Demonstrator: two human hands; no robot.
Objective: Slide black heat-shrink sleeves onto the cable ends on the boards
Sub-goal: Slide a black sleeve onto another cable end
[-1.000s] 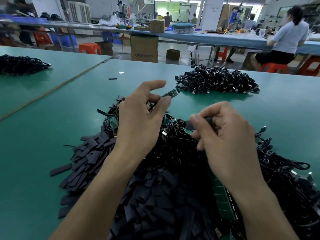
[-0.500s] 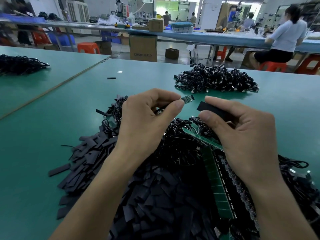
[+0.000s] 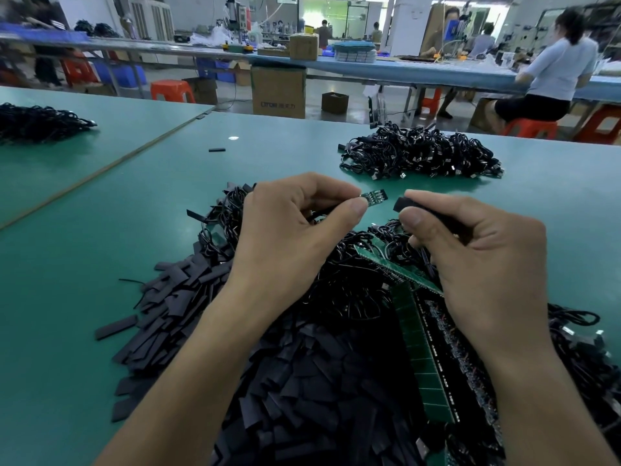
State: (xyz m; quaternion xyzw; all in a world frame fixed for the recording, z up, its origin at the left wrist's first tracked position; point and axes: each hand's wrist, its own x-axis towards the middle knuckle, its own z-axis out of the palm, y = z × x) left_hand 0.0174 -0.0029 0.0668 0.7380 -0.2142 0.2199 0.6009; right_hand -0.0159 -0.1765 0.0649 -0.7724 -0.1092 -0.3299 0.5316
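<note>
1. Risk of a snag: flat mouth of sleeve (image 3: 401, 204) likely to catch a corner of the small board (image 3: 374, 197) on the cable end if offered crooked.
2. Left hand (image 3: 295, 230) pinching the board, centre frame.
3. Right hand (image 3: 470, 250) clamped on the sleeve, just right of the board, apart from it.

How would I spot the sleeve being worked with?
On the green table, above the big heap of black sleeves, find the right hand. The sleeve it pinches is the only one off the pile, pointing at a small board.
</note>
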